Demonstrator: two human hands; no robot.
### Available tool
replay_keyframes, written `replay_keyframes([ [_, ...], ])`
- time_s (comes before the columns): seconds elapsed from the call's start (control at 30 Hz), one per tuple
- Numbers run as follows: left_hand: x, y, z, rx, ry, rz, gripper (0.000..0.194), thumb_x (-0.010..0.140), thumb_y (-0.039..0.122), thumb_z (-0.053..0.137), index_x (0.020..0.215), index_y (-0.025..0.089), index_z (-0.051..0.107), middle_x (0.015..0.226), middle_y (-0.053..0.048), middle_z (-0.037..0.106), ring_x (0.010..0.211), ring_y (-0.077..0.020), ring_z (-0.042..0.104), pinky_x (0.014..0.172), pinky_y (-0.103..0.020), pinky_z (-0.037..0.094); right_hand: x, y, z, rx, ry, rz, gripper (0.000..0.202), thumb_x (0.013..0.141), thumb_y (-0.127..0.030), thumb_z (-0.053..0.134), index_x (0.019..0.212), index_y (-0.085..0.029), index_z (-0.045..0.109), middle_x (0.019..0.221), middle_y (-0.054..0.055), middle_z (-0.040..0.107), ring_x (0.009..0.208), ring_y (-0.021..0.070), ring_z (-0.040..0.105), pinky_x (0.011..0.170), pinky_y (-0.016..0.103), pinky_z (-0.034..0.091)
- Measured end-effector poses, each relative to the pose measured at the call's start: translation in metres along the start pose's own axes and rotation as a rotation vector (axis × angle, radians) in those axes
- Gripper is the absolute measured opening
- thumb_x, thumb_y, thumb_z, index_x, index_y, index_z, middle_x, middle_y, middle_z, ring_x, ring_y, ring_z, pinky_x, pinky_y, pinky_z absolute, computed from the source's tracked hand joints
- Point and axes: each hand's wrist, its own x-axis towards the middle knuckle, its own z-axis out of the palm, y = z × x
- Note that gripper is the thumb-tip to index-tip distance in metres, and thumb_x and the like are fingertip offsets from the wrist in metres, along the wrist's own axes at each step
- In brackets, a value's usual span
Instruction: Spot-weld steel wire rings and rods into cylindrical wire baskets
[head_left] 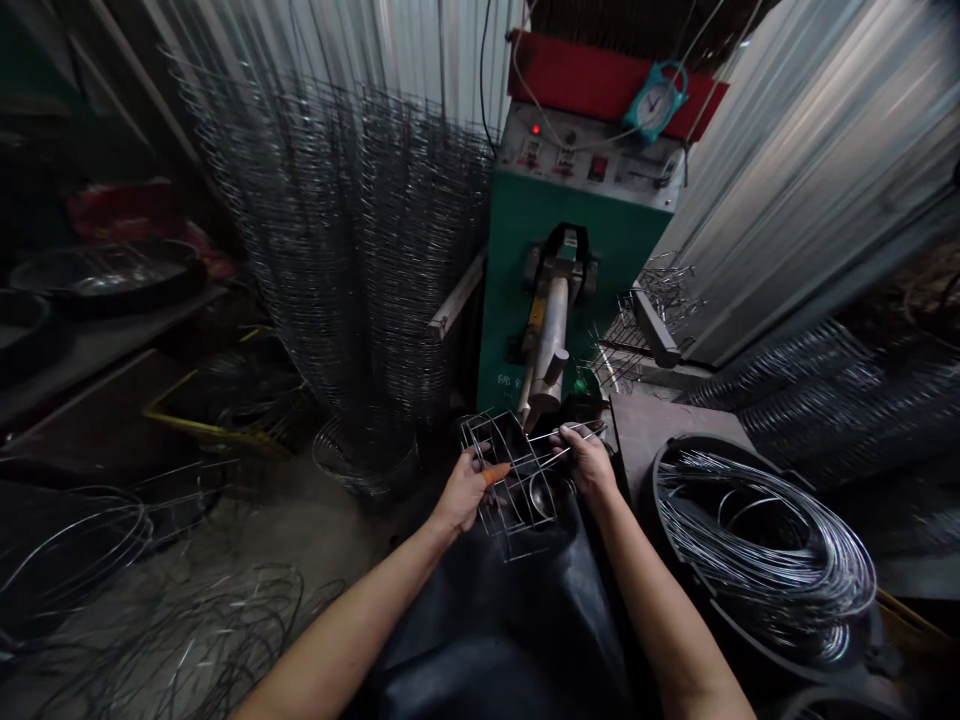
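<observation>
In front of a green welding machine [499,290], I hold a small wire grid [504,508] over my lap. My left hand [463,492] is closed on the grid's left side; an orange cover [495,474] sits on one of its digits. My right hand [586,462] pinches a thin metal wire [551,462] at the grid's upper right; whether that wire is joined to the grid I cannot tell. The grid's upper edge lies close under the tip of the machine's metal arm [553,335]. A small round metal piece [541,495] shows behind the grid.
Tall stacks of wire rings [405,260] stand at the left of the machine. A black tub [675,560] with a coil of wire [810,560] stands at my right. Loose wires [225,630] cover the floor at left, near a yellow crate [172,400]. A teal clock [655,102] hangs above.
</observation>
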Motion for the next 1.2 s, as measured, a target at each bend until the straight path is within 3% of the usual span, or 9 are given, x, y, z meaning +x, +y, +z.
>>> replay_keyframes([
  [0.43, 0.01, 0.011, 0.005, 0.016, 0.076, -0.04, 0.051, 0.059, 0.014, 0.074, 0.102, 0.016, 0.046, 0.069, 0.005, 0.044, 0.048, -0.0042, 0.039, 0.04, -0.021, 0.046, 0.016, -0.001, 0.007, 0.011, -0.009, -0.004, 0.024, 0.053, -0.02, 0.076, 0.067, -0.017, 0.056, 0.06, -0.002, 0.062, 0.057, 0.0113, 0.062, 0.045, 0.015, 0.048],
  [0.8, 0.005, 0.006, 0.004, -0.072, 0.04, 0.01, 0.057, 0.054, 0.016, 0.078, 0.101, 0.019, 0.046, 0.073, 0.003, 0.047, 0.057, -0.0087, 0.049, 0.043, -0.024, 0.048, 0.012, 0.001, -0.002, -0.013, -0.099, -0.003, 0.041, 0.053, -0.041, 0.077, 0.084, -0.019, 0.061, 0.056, -0.009, 0.049, 0.044, 0.0041, 0.046, 0.038, 0.014, 0.041],
  [1.2, 0.008, 0.013, 0.001, -0.083, 0.075, 0.041, 0.049, 0.057, 0.014, 0.074, 0.097, 0.018, 0.046, 0.073, 0.003, 0.048, 0.058, -0.0085, 0.046, 0.044, -0.025, 0.05, 0.026, 0.01, 0.018, -0.008, -0.11, -0.111, 0.035, 0.054, -0.042, 0.076, 0.071, -0.019, 0.055, 0.055, -0.008, 0.048, 0.045, 0.0046, 0.045, 0.038, 0.014, 0.039],
])
